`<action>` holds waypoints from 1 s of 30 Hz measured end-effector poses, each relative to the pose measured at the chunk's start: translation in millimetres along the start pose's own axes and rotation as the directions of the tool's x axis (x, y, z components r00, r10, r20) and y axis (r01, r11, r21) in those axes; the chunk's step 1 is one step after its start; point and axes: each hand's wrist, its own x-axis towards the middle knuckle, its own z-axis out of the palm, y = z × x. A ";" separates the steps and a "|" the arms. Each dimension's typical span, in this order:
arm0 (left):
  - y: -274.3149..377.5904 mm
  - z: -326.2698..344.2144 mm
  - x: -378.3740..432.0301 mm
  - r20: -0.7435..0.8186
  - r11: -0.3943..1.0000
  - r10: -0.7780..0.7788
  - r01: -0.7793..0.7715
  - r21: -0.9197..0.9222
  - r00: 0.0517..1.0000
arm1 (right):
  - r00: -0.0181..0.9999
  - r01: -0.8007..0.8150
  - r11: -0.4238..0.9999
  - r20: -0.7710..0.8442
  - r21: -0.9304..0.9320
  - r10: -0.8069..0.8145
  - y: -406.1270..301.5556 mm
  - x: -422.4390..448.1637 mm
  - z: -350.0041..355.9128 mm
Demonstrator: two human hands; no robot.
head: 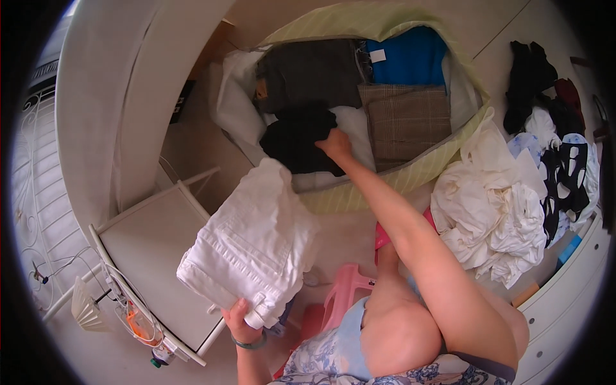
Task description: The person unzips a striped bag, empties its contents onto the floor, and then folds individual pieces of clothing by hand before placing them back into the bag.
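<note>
My left hand (242, 321), a bangle on its wrist, grips a folded white garment (245, 245) by its waistband end, held up off the floor. Ahead, my right hand (335, 146) is on a black garment (298, 139) in the front left part of an open green-striped fabric storage bag (418, 180); the fingers partly vanish into the dark cloth. Behind it in the bag lies folded dark grey clothing (310, 72). A blue folded item (409, 57) with a white tag fills the back right, and a brown plaid folded cloth (409, 125) lies before it.
Heaped white cloth (491, 216) lies right of the bag, near black garments (529, 82) and a pair of black strappy items (563, 178). A small white-framed table (159, 264) with cables stands at left. A pink plastic stool (344, 293) is beside my legs; white drawers (568, 298) stand at right.
</note>
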 end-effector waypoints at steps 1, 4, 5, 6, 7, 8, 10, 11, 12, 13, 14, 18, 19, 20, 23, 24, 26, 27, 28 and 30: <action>-3.0 6.3 6.2 0.122 0.994 -0.065 0.075 -0.078 0.990 | 0.990 0.132 0.986 0.032 0.098 -0.136 13.8 16.0 -2.8; -6.3 10.2 16.1 0.107 0.992 -0.075 0.084 -0.090 0.991 | 0.939 0.243 0.899 0.145 0.364 -0.312 0.2 -1.1 -10.9; -4.1 14.6 18.7 0.101 0.991 -0.072 0.083 -0.103 0.992 | 0.920 0.211 0.840 0.189 0.500 -0.344 -11.4 -11.6 -30.0; -1.4 29.3 22.7 0.228 0.978 -0.071 0.113 -0.177 0.971 | 0.933 0.275 0.803 0.056 0.528 -0.356 -3.0 -8.8 -52.1; 1.1 34.7 26.2 0.326 0.961 -0.058 0.141 -0.237 0.944 | 0.900 0.395 0.802 -0.016 0.448 -0.435 -12.1 -19.5 -88.6; 0.2 37.8 31.3 0.351 0.947 -0.066 0.169 -0.273 0.934 | 0.916 0.370 0.816 -0.029 0.444 -0.400 -23.5 -41.1 -134.5; -6.3 56.4 48.6 0.453 0.901 -0.032 0.222 -0.374 0.891 | 0.909 0.396 0.894 -0.223 0.207 -0.351 -20.1 -58.0 -217.3; -12.0 64.7 62.9 0.551 0.889 0.015 0.240 -0.389 0.834 | 0.886 0.350 0.932 -0.355 0.091 -0.298 0.3 -54.0 -255.4; -16.7 77.6 74.9 0.560 0.897 0.045 0.213 -0.387 0.827 | 0.845 0.269 0.963 -0.478 -0.009 -0.240 21.2 -50.0 -291.7; -21.7 86.6 89.6 0.592 0.881 0.000 0.280 -0.382 0.806 | 0.813 0.449 0.880 -0.479 0.157 -0.329 32.6 -54.4 -321.8; -26.5 97.1 105.4 0.598 0.872 -0.022 0.308 -0.381 0.801 | 0.691 0.603 0.791 -0.567 0.109 -0.448 39.3 -54.8 -342.5; -104.7 103.9 216.0 0.681 0.872 -0.130 0.410 -0.268 0.720 | 0.808 0.493 0.770 -0.541 0.406 -0.233 88.5 -62.3 -411.2; -117.0 114.3 239.1 0.638 0.884 -0.175 0.405 -0.233 0.750 | 0.813 0.487 0.760 -0.542 0.430 -0.214 95.0 -64.8 -412.7; -145.1 110.5 273.9 0.680 0.889 -0.198 0.422 -0.178 0.705 | 0.820 0.484 0.758 -0.530 0.437 -0.218 98.8 -66.8 -405.6; -199.4 123.8 327.6 0.485 0.920 -0.297 0.382 -0.086 0.823 | 0.874 0.418 0.738 -0.456 0.530 -0.168 110.0 -70.1 -385.6; -206.9 121.4 338.1 0.493 0.938 -0.280 0.345 -0.043 0.824 | 0.884 0.400 0.749 -0.439 0.528 -0.163 106.3 -70.2 -368.8; -216.1 137.3 334.0 0.494 0.943 -0.284 0.332 -0.009 0.822 | 0.922 0.331 0.778 -0.359 0.534 -0.146 93.1 -80.8 -335.3; -217.9 137.4 333.9 0.497 0.943 -0.288 0.333 -0.001 0.819 | 0.946 0.293 0.776 -0.287 0.558 -0.150 74.6 -88.4 -314.3; -220.4 129.2 334.4 0.461 0.958 -0.265 0.286 0.024 0.847 | 0.963 0.266 0.713 -0.212 0.649 -0.167 51.5 -96.4 -289.6; -230.2 131.9 335.2 0.453 0.968 -0.242 0.247 0.049 0.858 | 0.975 0.198 0.622 -0.085 0.757 -0.206 19.5 -106.0 -252.2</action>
